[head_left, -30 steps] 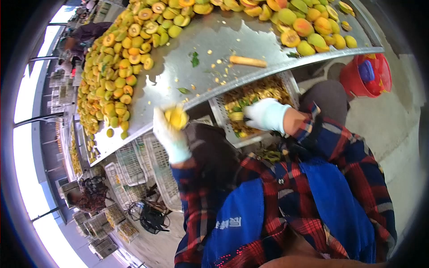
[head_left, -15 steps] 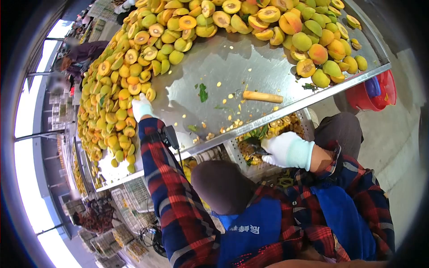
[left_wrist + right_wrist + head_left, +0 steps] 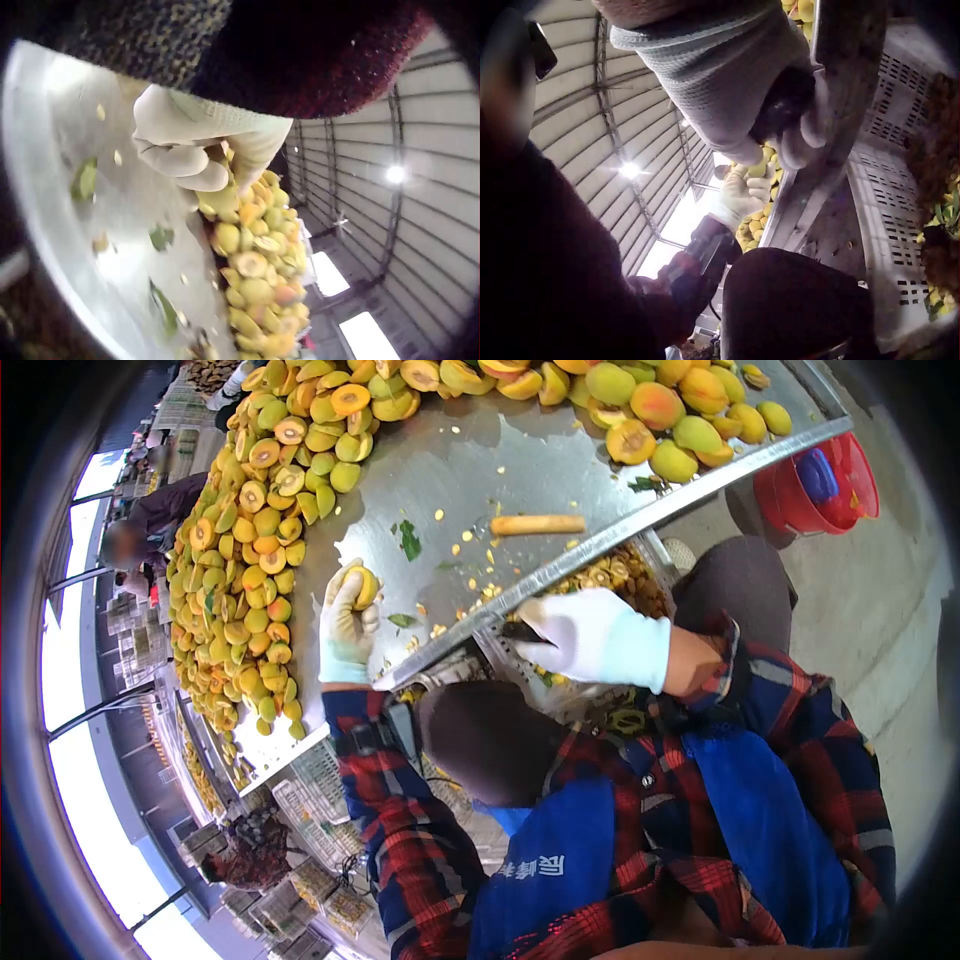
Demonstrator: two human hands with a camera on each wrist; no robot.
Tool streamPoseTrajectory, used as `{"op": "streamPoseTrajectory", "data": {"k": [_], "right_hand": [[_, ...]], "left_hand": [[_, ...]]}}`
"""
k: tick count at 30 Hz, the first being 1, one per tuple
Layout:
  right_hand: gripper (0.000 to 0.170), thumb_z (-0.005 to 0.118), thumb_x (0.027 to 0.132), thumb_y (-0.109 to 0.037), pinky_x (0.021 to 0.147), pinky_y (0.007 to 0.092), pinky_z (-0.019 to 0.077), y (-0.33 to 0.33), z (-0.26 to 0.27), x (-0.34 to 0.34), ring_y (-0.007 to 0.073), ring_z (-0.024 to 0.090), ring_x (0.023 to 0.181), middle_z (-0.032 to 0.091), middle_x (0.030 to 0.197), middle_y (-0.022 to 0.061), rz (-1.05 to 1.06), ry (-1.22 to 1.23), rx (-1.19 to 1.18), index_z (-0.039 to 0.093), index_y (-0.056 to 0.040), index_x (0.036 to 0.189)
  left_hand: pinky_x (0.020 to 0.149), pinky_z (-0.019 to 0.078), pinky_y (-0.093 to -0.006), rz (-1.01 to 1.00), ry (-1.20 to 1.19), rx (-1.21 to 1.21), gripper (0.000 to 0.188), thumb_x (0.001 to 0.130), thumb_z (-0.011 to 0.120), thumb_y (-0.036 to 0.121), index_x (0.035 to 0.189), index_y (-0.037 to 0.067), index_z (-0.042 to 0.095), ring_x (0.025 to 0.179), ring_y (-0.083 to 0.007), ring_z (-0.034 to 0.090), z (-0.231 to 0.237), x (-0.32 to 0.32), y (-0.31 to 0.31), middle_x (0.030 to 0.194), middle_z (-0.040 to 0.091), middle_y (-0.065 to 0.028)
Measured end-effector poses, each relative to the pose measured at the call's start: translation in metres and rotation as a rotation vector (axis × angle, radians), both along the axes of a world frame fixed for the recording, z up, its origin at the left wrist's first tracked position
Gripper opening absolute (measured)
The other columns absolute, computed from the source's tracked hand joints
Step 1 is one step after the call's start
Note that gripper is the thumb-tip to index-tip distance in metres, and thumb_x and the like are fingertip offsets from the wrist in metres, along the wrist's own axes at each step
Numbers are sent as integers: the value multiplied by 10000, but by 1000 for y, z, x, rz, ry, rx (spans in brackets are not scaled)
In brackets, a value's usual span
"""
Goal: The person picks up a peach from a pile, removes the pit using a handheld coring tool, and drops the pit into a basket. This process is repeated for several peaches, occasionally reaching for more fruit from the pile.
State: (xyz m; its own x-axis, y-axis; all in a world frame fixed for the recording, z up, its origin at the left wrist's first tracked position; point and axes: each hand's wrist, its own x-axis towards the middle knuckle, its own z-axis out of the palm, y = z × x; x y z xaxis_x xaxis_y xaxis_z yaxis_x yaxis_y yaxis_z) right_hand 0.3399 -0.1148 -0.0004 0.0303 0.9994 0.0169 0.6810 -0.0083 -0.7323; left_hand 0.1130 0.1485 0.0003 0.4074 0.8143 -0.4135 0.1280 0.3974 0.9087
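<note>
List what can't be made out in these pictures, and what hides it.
Fruit in left hand, head view: fingers cover part; whole or halved, unclear.
Dark object in right hand, right wrist view: fingers hide its full shape.
Crate contents, head view: table edge and right hand cover part.
Fruit pile, head view: cut off by top edge.

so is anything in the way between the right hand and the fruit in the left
Nothing visible blocks the space between the right hand and the fruit in the left hand. Only the metal table's rim runs between the hands in the head view, and it looks low.
</note>
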Motion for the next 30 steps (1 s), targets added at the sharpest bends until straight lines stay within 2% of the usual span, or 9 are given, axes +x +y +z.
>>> {"op": "streamPoseTrajectory", "data": {"k": [2, 4, 7, 9, 12, 21, 23, 27, 30], "right_hand": [[364, 566, 876, -395, 651, 454, 525, 1, -3, -5, 381, 641, 719, 631, 742, 198, -34, 73, 137, 615, -36, 912], [344, 570, 877, -375, 646, 452, 524, 4, -3, -11, 382, 639, 713, 631, 742, 195, -23, 115, 164, 606, -34, 901], [350, 554, 887, -366, 646, 454, 525, 3, 0, -20, 380, 642, 718, 635, 753, 189, -15, 133, 209, 579, -21, 945], [316, 575, 886, -339, 628, 449, 516, 0, 0, -23, 380, 633, 711, 626, 757, 184, -13, 145, 246, 568, -29, 945], [295, 598, 885, -313, 611, 444, 510, 0, -2, -25, 381, 624, 707, 618, 762, 180, -17, 149, 255, 549, -32, 960], [374, 539, 909, -358, 657, 454, 518, 4, -3, -27, 389, 642, 765, 632, 798, 221, -9, 169, 124, 529, 3, 1008], [489, 465, 931, -376, 697, 456, 526, 8, -4, -27, 395, 651, 802, 655, 840, 241, 47, 179, 52, 484, 69, 1132], [492, 453, 929, -367, 731, 455, 520, 10, -3, -28, 406, 644, 833, 647, 821, 256, 40, 208, -8, 476, 85, 1123], [432, 470, 928, -332, 637, 426, 532, 14, -3, -23, 350, 664, 720, 654, 780, 226, 62, 239, -6, 520, 76, 1060]], "left_hand": [[389, 369, -191, 108, -87, 42, 276, 935, 610, 217, 1165, 68, 579, 468, -142, 519, 5, 13, -46, 902, 672, -151], [495, 516, -266, 124, -361, -273, 266, 943, 590, 294, 1070, 60, 595, 605, -243, 630, 14, 19, -81, 907, 670, -156], [611, 579, -354, 301, -448, -341, 357, 924, 593, 366, 1062, 37, 597, 778, -321, 669, 11, 32, -116, 909, 666, -168], [735, 568, -414, 182, -518, -362, 391, 917, 576, 369, 1066, 8, 588, 923, -356, 642, 11, 38, -135, 984, 652, -195], [1008, 437, -487, 409, -569, -250, 451, 935, 488, 279, 1200, -82, 532, 1176, -430, 510, 14, 59, -161, 1234, 533, -297], [995, 470, -473, 303, -743, -160, 473, 993, 445, 394, 1167, -34, 546, 1167, -386, 530, -1, 67, -176, 1203, 572, -236], [973, 485, -471, 281, -756, -157, 494, 993, 449, 428, 1147, -30, 550, 1159, -367, 534, -4, 71, -177, 1183, 585, -222], [879, 523, -428, 333, -558, 58, 506, 1003, 402, 483, 1135, 13, 533, 1040, -311, 593, -6, 88, -186, 1082, 607, -160], [837, 535, -414, 374, -389, 174, 504, 1009, 376, 493, 1141, 26, 512, 978, -305, 618, -3, 93, -191, 1059, 610, -152]]}}
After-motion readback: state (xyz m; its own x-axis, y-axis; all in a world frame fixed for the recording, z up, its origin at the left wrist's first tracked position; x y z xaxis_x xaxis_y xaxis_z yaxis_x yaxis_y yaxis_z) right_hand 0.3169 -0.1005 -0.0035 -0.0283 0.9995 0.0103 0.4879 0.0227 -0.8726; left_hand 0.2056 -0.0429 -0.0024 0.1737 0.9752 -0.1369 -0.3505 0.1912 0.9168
